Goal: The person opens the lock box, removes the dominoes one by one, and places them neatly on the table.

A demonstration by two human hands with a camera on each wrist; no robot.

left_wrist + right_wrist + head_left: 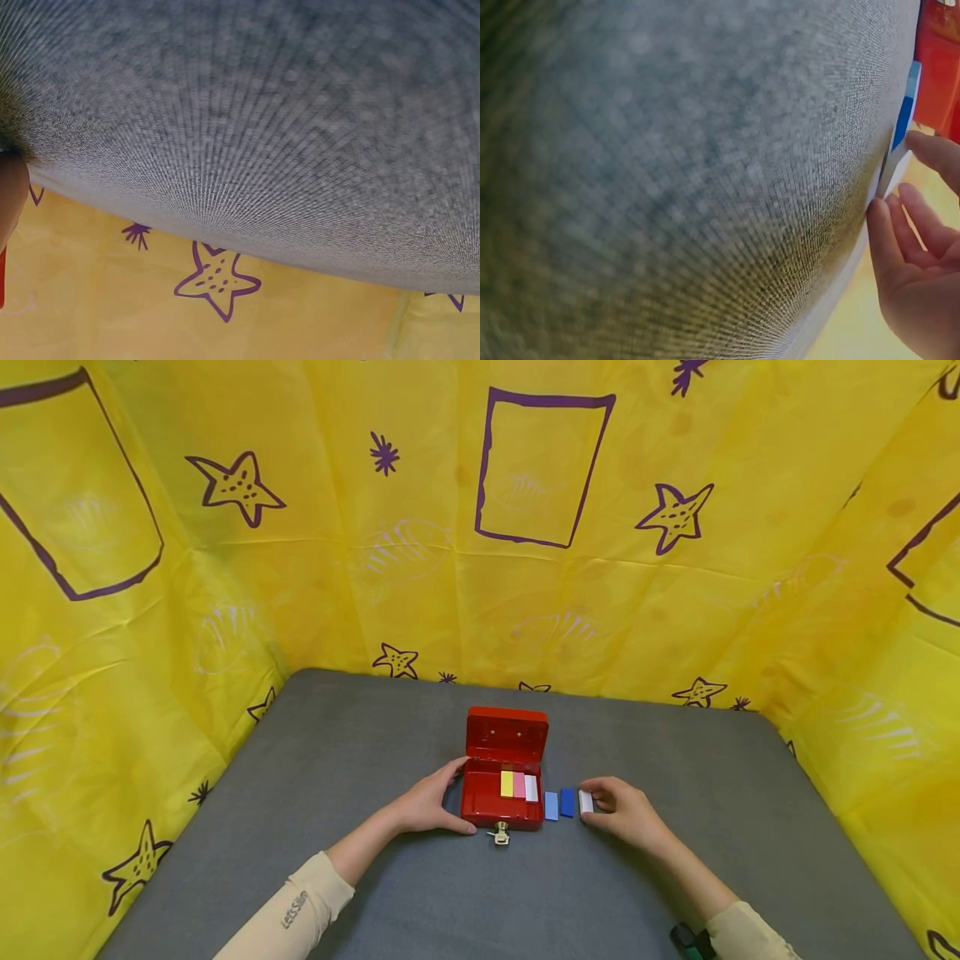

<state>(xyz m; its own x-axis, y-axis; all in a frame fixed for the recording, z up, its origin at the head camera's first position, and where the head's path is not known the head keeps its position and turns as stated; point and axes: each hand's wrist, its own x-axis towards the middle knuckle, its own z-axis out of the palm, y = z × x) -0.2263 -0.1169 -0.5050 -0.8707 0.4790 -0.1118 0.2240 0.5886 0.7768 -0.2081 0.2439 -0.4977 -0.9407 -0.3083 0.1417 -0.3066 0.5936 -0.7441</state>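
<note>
Yellow backdrop (322, 468), printed with purple starfish, standing behind and to both sides of a grey surface (360, 727); one left sleeve (300, 897), cream, lettered in dark print; one left hand (427, 802), thumb and fingers spread along the left side of the box, loosely extended rather than clenched; one red box (478, 793), sitting near the middle of the surface, its red lid (507, 735) raised at the back; one key (501, 837) at the front of the box; three blocks inside, side by side toward the right – yellow block (507, 784), pink block (519, 785), pale block (531, 788); outside, a row of three on the surface – light blue block (551, 806) just beside the box, dark blue block (567, 802) next, white block (586, 802) last; one right hand (628, 812), pinching the white block between thumb and fingers; one dark band (692, 942) at the right wrist, beside a cream right sleeve (746, 933).
</note>
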